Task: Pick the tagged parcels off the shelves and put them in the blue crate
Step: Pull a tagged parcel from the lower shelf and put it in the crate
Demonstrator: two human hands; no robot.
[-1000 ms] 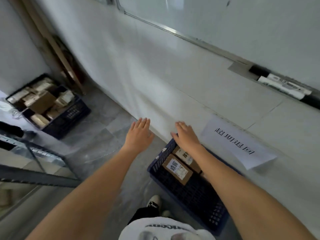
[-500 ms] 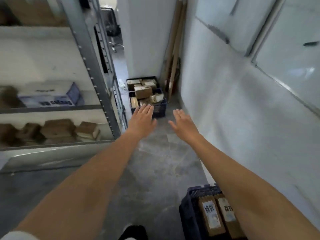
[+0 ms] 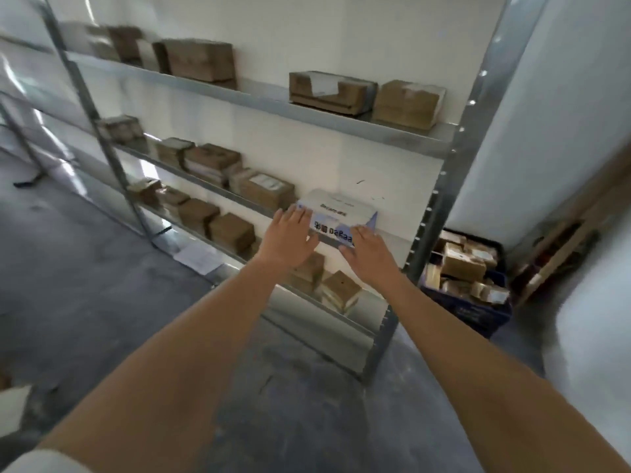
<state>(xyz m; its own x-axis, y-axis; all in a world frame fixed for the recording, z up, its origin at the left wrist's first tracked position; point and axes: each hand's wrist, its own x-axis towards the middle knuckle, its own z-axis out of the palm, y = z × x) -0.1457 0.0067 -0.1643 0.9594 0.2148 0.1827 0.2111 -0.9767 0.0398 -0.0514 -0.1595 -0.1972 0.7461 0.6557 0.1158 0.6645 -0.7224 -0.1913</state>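
Note:
A white and blue parcel (image 3: 336, 208) with printed black digits lies on the middle shelf (image 3: 259, 208) of a metal rack. My left hand (image 3: 290, 238) is stretched out in front of its left end, fingers straight. My right hand (image 3: 368, 256) reaches toward its right front corner, fingers straight too. Whether either hand touches the parcel is unclear. Brown cardboard parcels (image 3: 263, 191) sit on all three shelves. The blue crate that held two tagged parcels is out of view.
A dark blue crate (image 3: 478, 308) full of brown parcels stands on the floor right of the rack's upright (image 3: 444, 186). Wooden boards (image 3: 563, 247) lean in the corner at right. A sheet of paper (image 3: 199, 257) lies by the lowest shelf. Grey concrete floor lies underfoot.
The view has swung from the crate by the wall, past the aisle, round to the rack. Both empty hands now reach toward the white and blue parcel on the middle shelf.

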